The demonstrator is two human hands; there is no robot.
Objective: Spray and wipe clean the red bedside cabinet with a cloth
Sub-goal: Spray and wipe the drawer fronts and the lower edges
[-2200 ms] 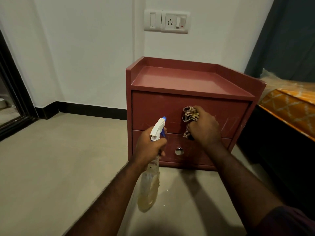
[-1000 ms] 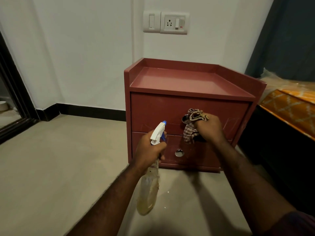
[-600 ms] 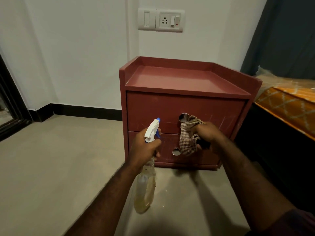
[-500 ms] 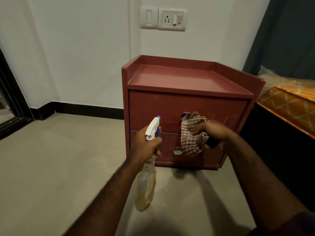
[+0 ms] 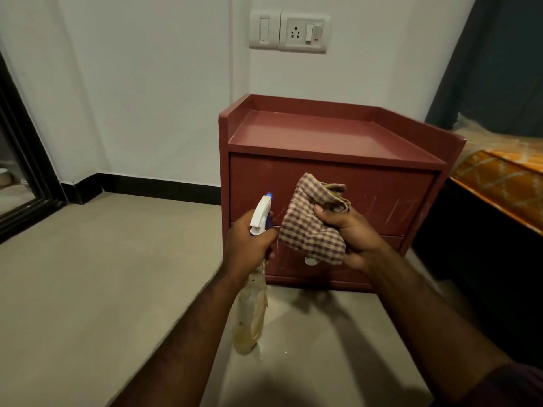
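From the head camera we see the left hand (image 5: 249, 245) curled round the neck of a spray bottle (image 5: 249, 315), its white nozzle pointing towards the red bedside cabinet (image 5: 382, 177), which stands on the floor (image 5: 102, 289) against the wall. Just beside it, the right hand (image 5: 355, 239) grips a bunched checked cloth (image 5: 308, 227) in front of the drawer fronts. We cannot tell whether the cloth touches the cabinet.
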